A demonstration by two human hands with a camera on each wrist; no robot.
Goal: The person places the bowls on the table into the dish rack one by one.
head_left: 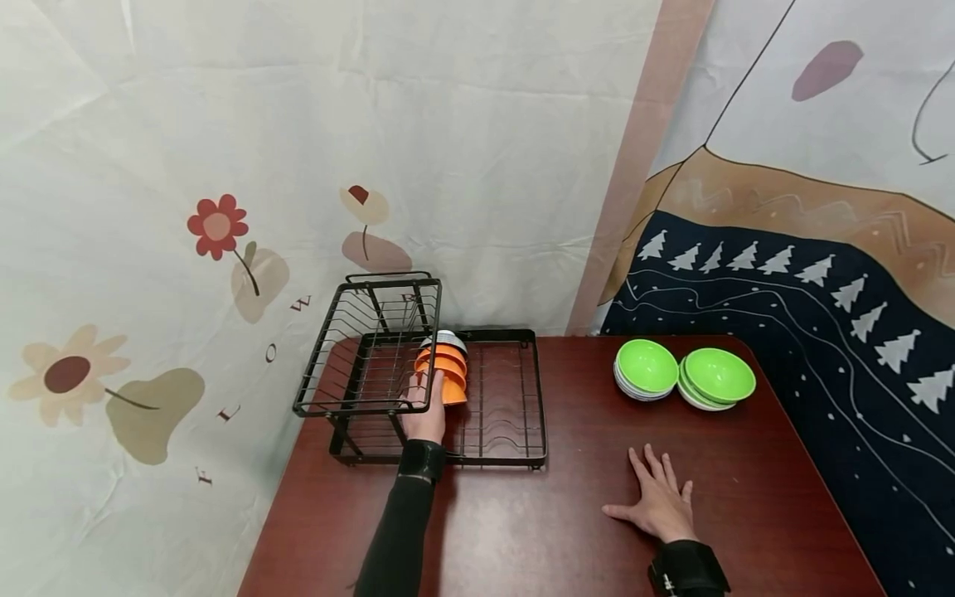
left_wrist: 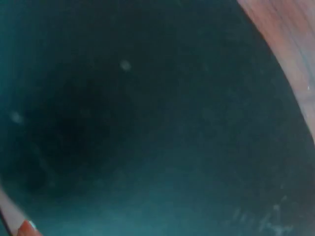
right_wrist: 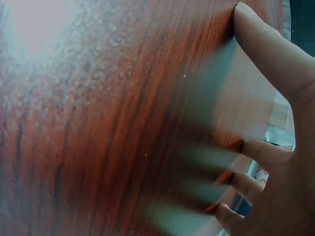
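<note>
In the head view my left hand [head_left: 425, 419] reaches under the raised basket of a black wire dish rack [head_left: 540, 398]. It grips the nearest of several orange bowls [head_left: 453, 391], which stand tilted on edge in a row on the lower tier. Rack wires partly hide the fingers. Behind the orange bowls a white bowl [head_left: 451, 338] shows. My right hand [head_left: 660, 502] rests on the table with fingers spread, holding nothing; in the right wrist view its thumb [right_wrist: 266, 49] and fingertips meet the wood. Something dark and blurred fills most of the left wrist view.
Two stacks of bowls stand at the table's back right, each topped by a green bowl [head_left: 647, 366] [head_left: 719, 376]. The reddish-brown table [head_left: 537, 531] meets a patterned cloth [head_left: 485, 166] behind and a dark printed one at the right. The rack's raised basket [head_left: 358, 348] overhangs its left side.
</note>
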